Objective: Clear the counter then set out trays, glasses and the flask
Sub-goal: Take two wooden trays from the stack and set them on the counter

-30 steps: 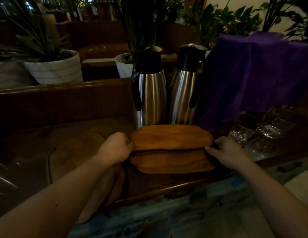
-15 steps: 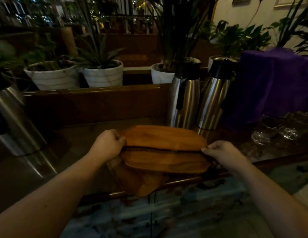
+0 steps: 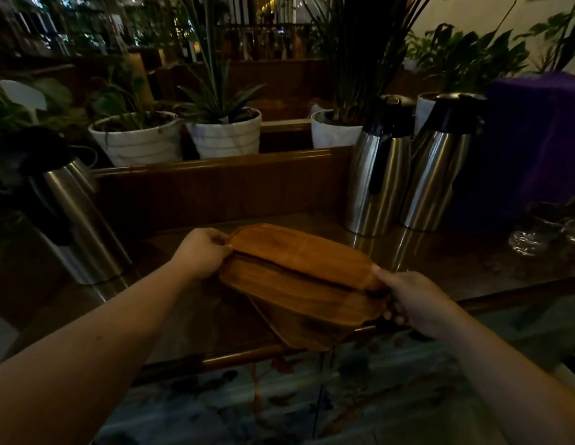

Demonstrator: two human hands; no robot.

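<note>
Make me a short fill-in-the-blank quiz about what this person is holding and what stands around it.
1. Both hands, left hand and right hand, grip a stack of wooden ____.
2. The two steel flasks right of the stack have lids coloured ____.
3. The cloth at the far right is ____.

Missing words: trays; black; purple

Both forearms were bare to the frame edge. Left hand (image 3: 201,252) and right hand (image 3: 417,300) wore nothing visible.
</note>
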